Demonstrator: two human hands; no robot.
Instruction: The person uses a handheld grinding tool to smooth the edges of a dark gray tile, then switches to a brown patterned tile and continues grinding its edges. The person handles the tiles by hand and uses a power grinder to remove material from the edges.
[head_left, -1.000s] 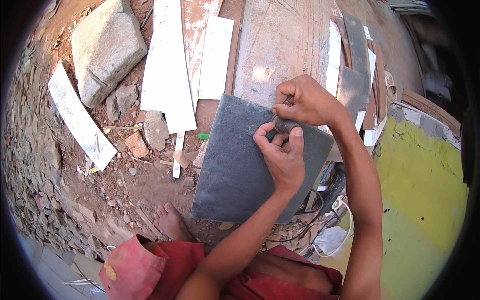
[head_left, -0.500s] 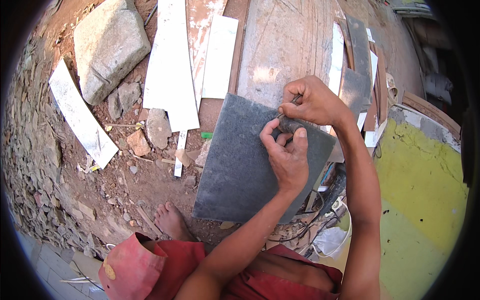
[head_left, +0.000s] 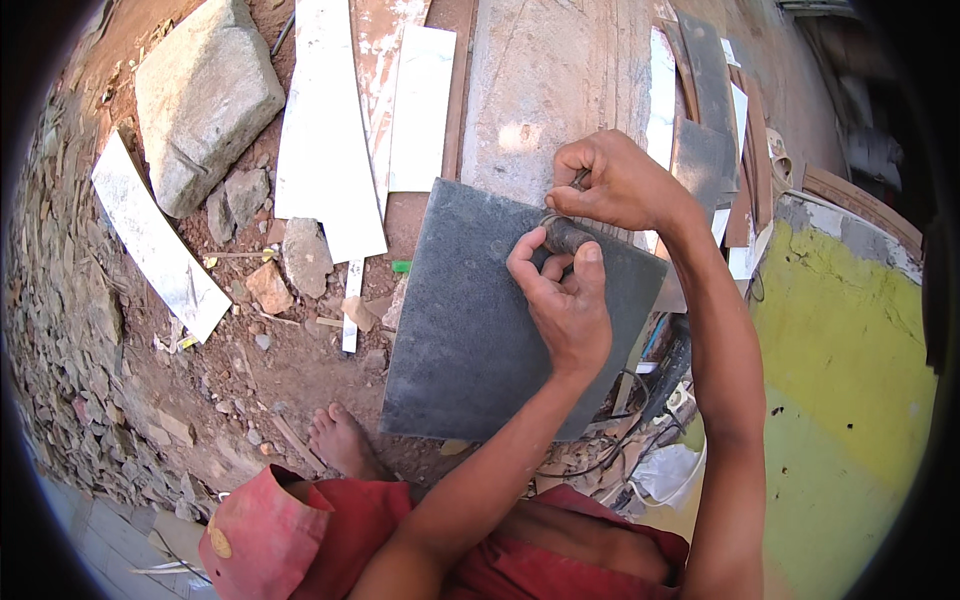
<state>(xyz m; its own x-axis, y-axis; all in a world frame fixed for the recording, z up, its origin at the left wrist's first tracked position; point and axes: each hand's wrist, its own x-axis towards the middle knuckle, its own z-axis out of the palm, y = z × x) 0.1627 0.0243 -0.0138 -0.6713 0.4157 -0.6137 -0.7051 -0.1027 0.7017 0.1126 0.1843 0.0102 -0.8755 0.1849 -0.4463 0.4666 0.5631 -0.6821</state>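
Nearest, a red cloth garment [head_left: 265, 535] covers the wearer's lap at the lower edge. Ahead of it, the left hand [head_left: 570, 320] is clamped by thumb and fingers on a short dark cylindrical piece [head_left: 567, 236], located above the upper right part of a flat dark-grey four-sided slab [head_left: 480, 330]; contact between piece and slab cannot be determined. The right hand [head_left: 620, 185], just beyond the left, is curled in a pinch on a small dark piece [head_left: 579, 179], mostly hidden by its fingers. The hands are close together. A bare foot [head_left: 345, 445] rests on reddish soil left of the slab. To the right stands a yellow-green painted surface [head_left: 840, 340]. Farther out lie long white flat strips [head_left: 325, 130], a large pale angular rock [head_left: 205, 105] and, at upper right, dark-grey flat strips [head_left: 705, 85].
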